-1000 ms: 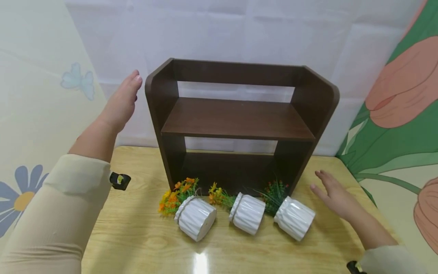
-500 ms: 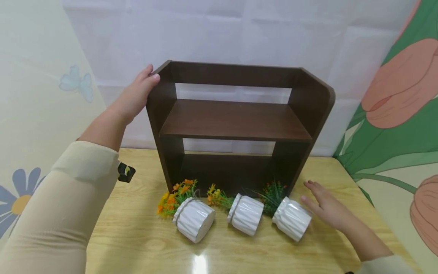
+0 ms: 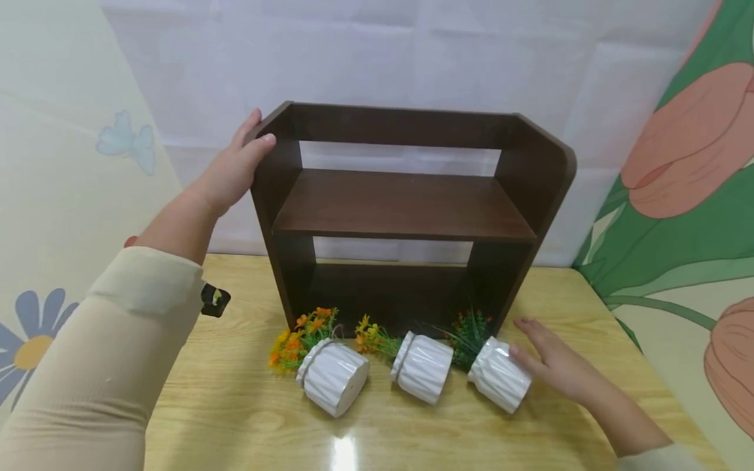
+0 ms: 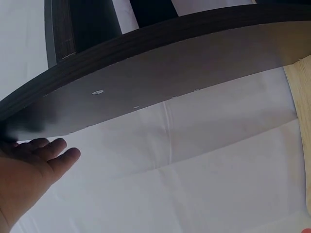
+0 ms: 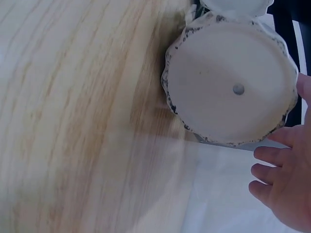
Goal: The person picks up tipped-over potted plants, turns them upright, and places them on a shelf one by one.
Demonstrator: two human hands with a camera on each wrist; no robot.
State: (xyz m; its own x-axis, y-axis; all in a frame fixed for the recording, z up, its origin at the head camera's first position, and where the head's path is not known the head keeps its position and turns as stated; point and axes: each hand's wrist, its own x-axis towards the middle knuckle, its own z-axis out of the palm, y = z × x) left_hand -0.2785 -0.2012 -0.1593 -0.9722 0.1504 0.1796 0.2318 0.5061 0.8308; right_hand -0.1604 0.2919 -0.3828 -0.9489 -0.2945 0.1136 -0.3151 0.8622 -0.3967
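Your left hand (image 3: 226, 176) grips the dark shelf (image 3: 406, 203) at its left side panel (image 3: 281, 175), thumb inside and fingers outside, probably to steady it. Your right hand (image 3: 556, 363) is spread wide, thumb and fingers parted beside the rightmost pot (image 3: 497, 379), likely so the pot fits between them; whether the thumb touches, I can't tell. That pot, the middle pot (image 3: 424, 371) and the left pot (image 3: 332, 378) lie tipped on the table (image 3: 412, 441) before the shelf, so their plants point toward it.
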